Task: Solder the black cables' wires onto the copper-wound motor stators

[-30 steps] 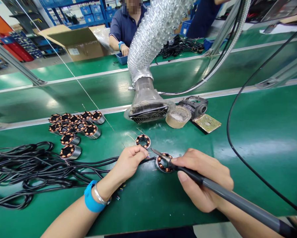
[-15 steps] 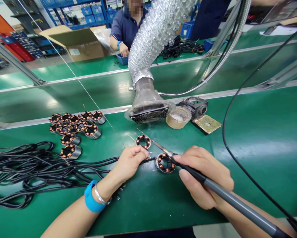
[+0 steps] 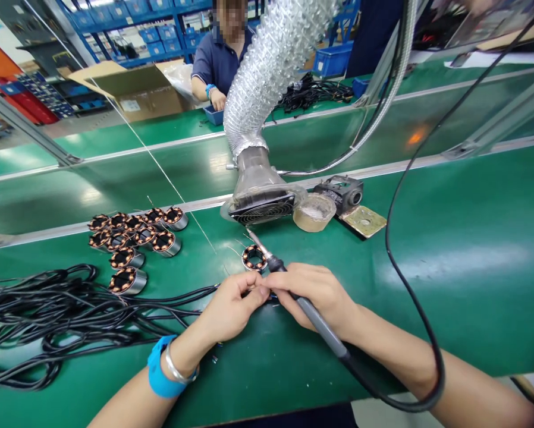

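Note:
My left hand (image 3: 238, 302) is closed in a pinch on the end of a black cable (image 3: 204, 291), with a blue band and a silver bangle on that wrist. My right hand (image 3: 318, 294) grips a soldering iron (image 3: 321, 328), its metal tip pointing up and left below the fume hood. The fingertips of both hands meet, and the fine wires between them are too small to make out. Just beyond the fingers stands a copper-wound motor stator (image 3: 254, 258), thin wire ends sticking out. Another stator is largely hidden behind my right hand.
Several stators (image 3: 126, 280) stand grouped at the left behind a heap of black cables (image 3: 71, 315). A fume hood (image 3: 262, 205) on a silver duct hangs ahead, beside a round pot (image 3: 314, 213) and an iron stand (image 3: 341, 193). Across the bench a person (image 3: 220, 65) reaches into a blue tray.
My right hand has moved left to meet my left fingertips, covering the nearer stator. The soldering iron has swung upright, its tip now farther up and left. The view has shifted slightly.

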{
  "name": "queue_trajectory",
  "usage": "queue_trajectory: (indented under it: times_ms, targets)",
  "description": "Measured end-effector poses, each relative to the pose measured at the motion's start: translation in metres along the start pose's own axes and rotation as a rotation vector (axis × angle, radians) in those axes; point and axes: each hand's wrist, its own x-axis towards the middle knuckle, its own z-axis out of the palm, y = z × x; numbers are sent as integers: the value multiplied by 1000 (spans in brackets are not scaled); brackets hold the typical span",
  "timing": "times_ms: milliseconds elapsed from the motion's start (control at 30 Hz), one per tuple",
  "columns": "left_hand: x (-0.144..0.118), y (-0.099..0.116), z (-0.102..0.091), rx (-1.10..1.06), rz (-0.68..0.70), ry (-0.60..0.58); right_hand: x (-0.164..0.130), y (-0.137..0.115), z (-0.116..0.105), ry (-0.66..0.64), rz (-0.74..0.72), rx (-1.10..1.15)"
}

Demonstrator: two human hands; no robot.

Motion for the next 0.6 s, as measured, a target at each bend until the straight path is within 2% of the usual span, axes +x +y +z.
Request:
queue_trajectory:
  times_ms: [167, 367, 467, 600]
  targets:
    - [-2, 4, -1, 30, -16, 10, -3, -1, -4, 12, -55, -67]
    - [1, 6, 5, -204, -160, 100, -7, -1, -4, -6, -109, -103]
    - [2, 7, 9, -236, -208, 165, -9, -1, -4, -1, -26, -67]
    - [-1, 6, 15, -343, -290, 186, -10, 0, -3, -24, 118, 31]
